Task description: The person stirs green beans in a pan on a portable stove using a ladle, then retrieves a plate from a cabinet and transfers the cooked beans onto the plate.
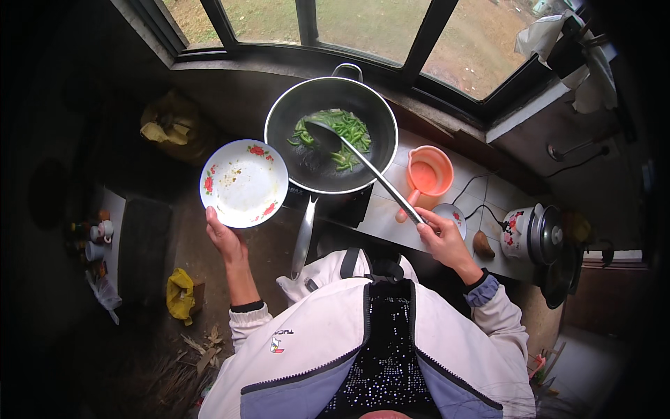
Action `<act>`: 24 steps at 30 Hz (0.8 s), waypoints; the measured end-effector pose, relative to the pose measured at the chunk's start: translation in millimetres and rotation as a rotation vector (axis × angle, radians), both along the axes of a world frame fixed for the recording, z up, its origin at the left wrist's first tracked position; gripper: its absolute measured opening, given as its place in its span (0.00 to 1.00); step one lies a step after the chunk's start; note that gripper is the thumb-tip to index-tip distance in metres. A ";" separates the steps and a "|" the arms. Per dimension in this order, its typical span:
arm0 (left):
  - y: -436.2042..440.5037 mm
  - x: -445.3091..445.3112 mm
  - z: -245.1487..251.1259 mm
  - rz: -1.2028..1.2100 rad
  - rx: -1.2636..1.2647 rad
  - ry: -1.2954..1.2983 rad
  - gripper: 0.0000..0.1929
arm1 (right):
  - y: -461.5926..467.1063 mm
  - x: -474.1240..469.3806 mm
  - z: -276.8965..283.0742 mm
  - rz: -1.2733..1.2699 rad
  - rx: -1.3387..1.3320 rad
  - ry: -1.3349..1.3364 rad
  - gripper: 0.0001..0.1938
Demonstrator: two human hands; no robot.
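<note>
My left hand (227, 241) grips the lower rim of a white plate (243, 183) with red flowers and a few brown bits on it. The plate is held at the left of a dark wok (293, 167) with a pale rim. Cut green vegetables (348, 128), pepper or bean pieces, lie in the wok. My right hand (442, 238) holds the handle of a metal ladle (384, 183), whose dark bowl rests over the vegetables. The wok's long metal handle (303, 238) points towards me.
An orange plastic dipper (429, 173) stands on the tiled counter (384, 209) right of the wok. Farther right are a small plate (451, 216), a brown object (483, 244) and a flowered rice cooker (528, 233) with cords. Windows (366, 26) are behind; a yellow bag (180, 294) lies low at left.
</note>
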State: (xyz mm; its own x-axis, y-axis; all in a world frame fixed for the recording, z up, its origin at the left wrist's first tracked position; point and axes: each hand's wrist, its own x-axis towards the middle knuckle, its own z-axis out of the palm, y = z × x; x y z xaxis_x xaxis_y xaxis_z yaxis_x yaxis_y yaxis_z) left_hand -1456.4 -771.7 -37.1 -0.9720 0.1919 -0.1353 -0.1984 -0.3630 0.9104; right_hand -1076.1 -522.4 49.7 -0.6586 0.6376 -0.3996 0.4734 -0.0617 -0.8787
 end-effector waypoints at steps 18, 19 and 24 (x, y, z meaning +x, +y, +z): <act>-1.4 -3.4 -6.2 -0.037 0.014 -0.013 0.30 | -29.3 -19.0 -2.5 0.028 0.139 -0.017 0.21; -0.9 -3.7 -5.2 -0.046 0.044 -0.009 0.30 | -29.6 -20.7 -4.4 0.033 0.204 -0.007 0.21; -2.7 -2.0 -3.8 -0.034 -0.004 -0.007 0.30 | -25.2 -23.2 -9.3 0.027 0.331 -0.024 0.22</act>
